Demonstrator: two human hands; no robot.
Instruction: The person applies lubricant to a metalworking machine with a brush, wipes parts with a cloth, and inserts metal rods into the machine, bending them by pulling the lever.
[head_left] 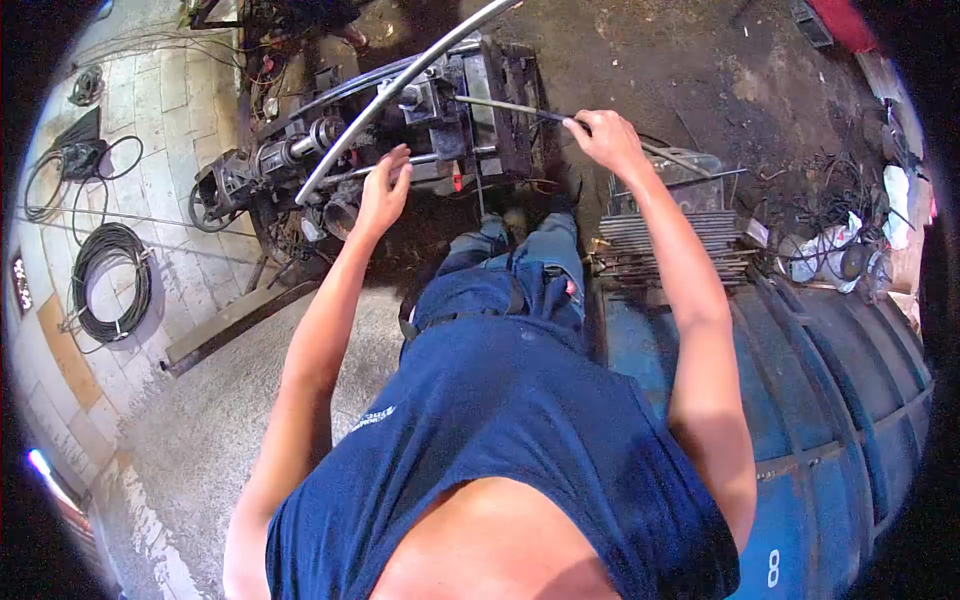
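My right hand (608, 140) is closed around the dark end of a thin metal rod (505, 104). The rod's other end reaches left to the block on top of a greasy machine (430, 100). My left hand (384, 190) is held over the machine's near side with its fingers apart and nothing in them. A long pale curved bar (400, 80) crosses above the machine, its lower end left of my left hand. Below the block, a smooth shaft (425, 158) runs along the machine.
A blue drum (800, 400) lies at the right, with a stack of thin rods (670, 235) at its far end. Tangled wires and scrap (840, 240) sit beyond. On the left floor are a black cable coil (110, 282) and a metal beam (235, 325).
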